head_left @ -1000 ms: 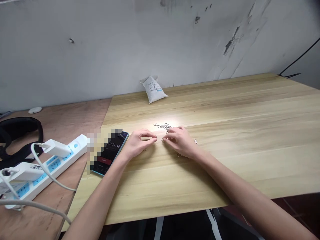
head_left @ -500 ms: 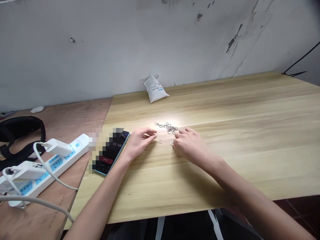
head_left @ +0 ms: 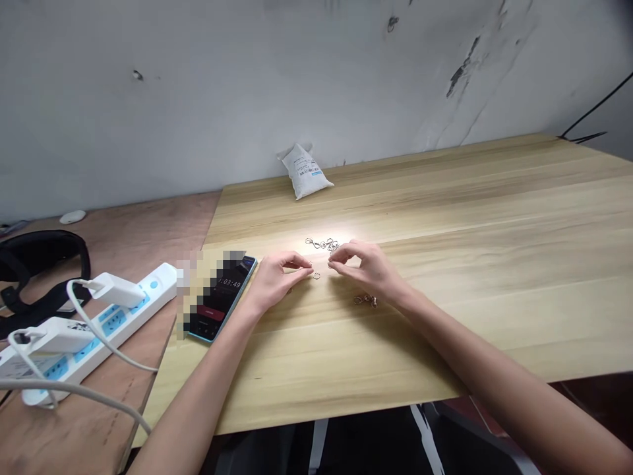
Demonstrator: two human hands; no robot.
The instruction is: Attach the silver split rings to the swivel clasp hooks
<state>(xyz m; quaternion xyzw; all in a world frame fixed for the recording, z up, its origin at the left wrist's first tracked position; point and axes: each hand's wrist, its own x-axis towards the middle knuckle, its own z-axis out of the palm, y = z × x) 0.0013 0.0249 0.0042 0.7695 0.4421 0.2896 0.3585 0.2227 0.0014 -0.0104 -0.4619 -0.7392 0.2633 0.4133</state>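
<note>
Right hand (head_left: 368,267) has turned from palm-down to a side-on pinch since the last frame, fingertips nearer the left hand (head_left: 275,280); silver metal clasps with rings (head_left: 366,301), mostly covered before, now lie exposed on its near side. From my remote station I log one small round silver metal ring (head_left: 316,276) on the pale wood-grain bench (head_left: 469,264), between the hands, just beside the left fingertips. Left hand: thumb and fingers narrowed to a pinch; I cannot tell whether anything is gripped. Right hand: likewise narrow; contents too small for me to tell. Beyond the fingertips: loose heap of linked silver hardware (head_left: 324,244), partly hidden by the right hand. Left of the left hand: dark-screened phone in a light-blue case (head_left: 215,311), timer digits 03:49 readable, one side pixelated. Far edge, near the grey-white wall (head_left: 222,99): white plastic packet with printed label (head_left: 305,173). Farther left, on a reddish-brown wooden surface (head_left: 188,221): white power strip with blue sockets (head_left: 115,321), white plugs (head_left: 116,291) fitted.
</note>
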